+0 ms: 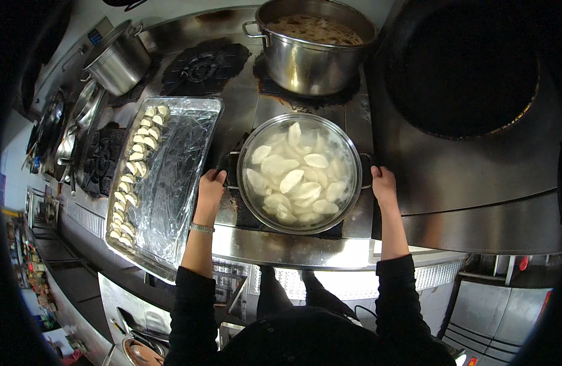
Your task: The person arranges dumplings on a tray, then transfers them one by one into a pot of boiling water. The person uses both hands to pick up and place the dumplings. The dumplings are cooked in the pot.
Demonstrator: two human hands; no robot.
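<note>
A wide steel pot (358, 158) on the stove before me holds dumplings (304, 178) in cloudy, steaming water. At its left side my left hand (212, 182) is closed on a handle, with a metal band round the wrist. My right hand (384, 181) grips the handle on the other side. Left of the pot a metal tray (217, 112) lined with clear plastic film lies slanted, near my left forearm. Uncooked-looking dumplings (137, 156) stand in a narrow band along the tray's left side.
Behind the pot stands a large steel stockpot (310, 68) of brown liquid. Another stockpot (121, 59) is at the back left, past a gas burner (202, 67). A big black wok or pan (462, 68) fills the right. Pans (86, 104) lie at the far left.
</note>
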